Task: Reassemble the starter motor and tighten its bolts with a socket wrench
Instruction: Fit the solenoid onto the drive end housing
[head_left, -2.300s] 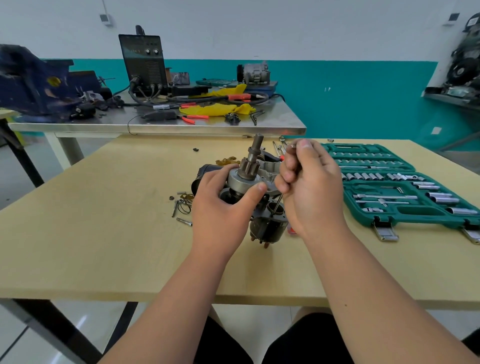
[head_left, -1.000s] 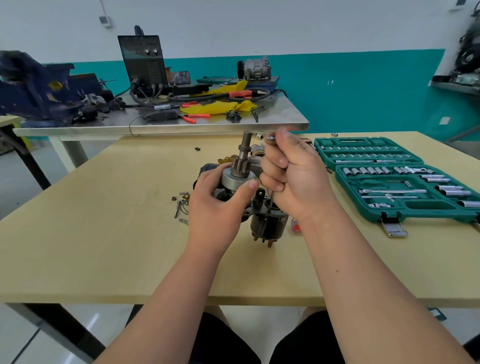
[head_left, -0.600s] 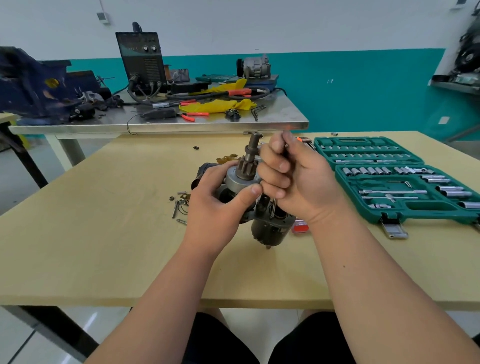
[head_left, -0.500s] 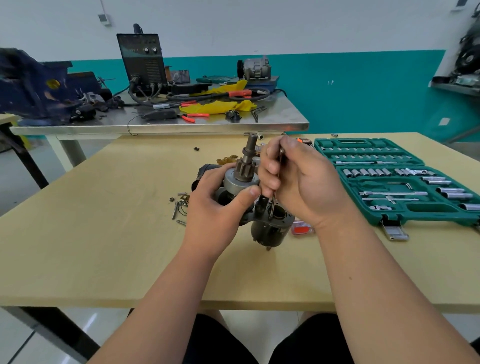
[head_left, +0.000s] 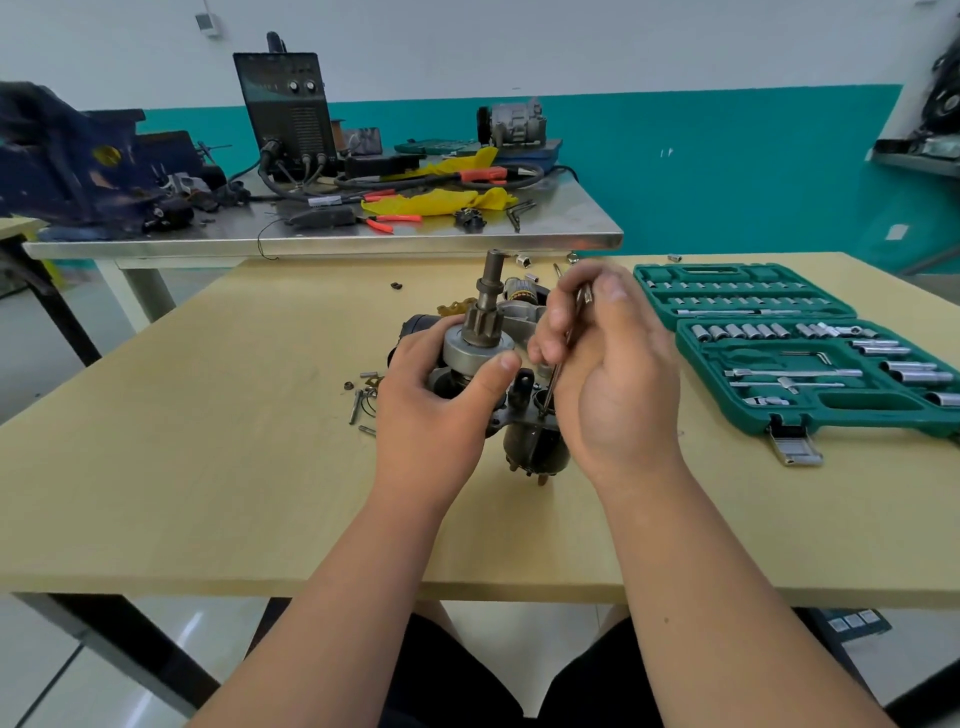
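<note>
Starter motor (head_left: 483, 364) stands upright mid-desk (head_left: 208, 467), pinion shaft pointing up. Left hand (head_left: 441, 400) grip wraps the housing, thumb pressed on the silver collar. Right hand (head_left: 608, 374) grip pinches a long thin bolt (head_left: 563, 353), its tip down at a hole in the motor flange. Green socket set (head_left: 800, 353) lies open on the right; loose small parts (head_left: 363, 395) sit left of the motor.

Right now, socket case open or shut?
Open. The green socket case lies flat on the table, lid folded back, sockets and drivers exposed.
</note>
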